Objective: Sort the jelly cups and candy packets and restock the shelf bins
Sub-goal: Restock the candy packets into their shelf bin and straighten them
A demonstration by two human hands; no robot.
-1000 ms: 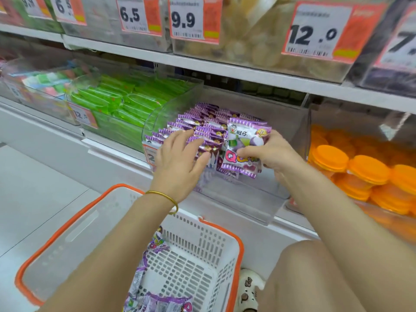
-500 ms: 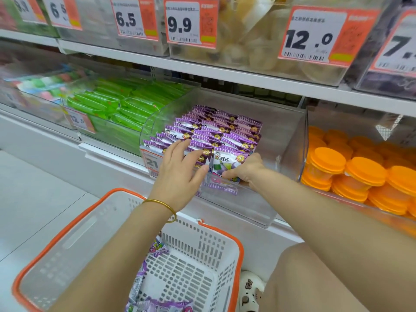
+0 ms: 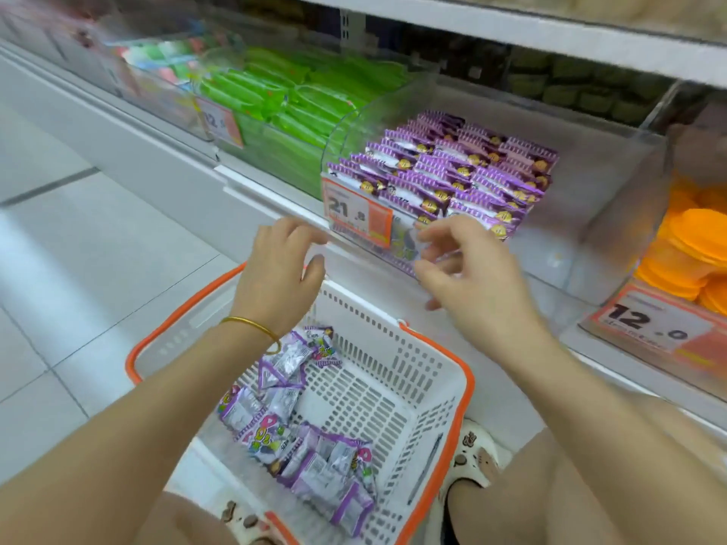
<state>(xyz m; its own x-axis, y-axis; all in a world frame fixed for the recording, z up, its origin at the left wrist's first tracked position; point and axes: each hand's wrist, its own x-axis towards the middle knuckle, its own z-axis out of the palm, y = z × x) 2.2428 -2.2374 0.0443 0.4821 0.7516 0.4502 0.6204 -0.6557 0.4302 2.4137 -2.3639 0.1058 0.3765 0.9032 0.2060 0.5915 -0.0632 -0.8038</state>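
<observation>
Many purple candy packets (image 3: 452, 175) stand in tidy rows.

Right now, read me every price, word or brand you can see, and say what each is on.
"21 .8": centre price tag, in front of the purple candy packets.
"12 .0": right price tag, below the orange jelly cups.
"12": left price tag, by the green packets; rest blurred.
Loose packets in the basket: print too blurred to read.

Left hand (image 3: 275, 281), right hand (image 3: 472, 277) outside bin (image 3: 598, 182)
</observation>
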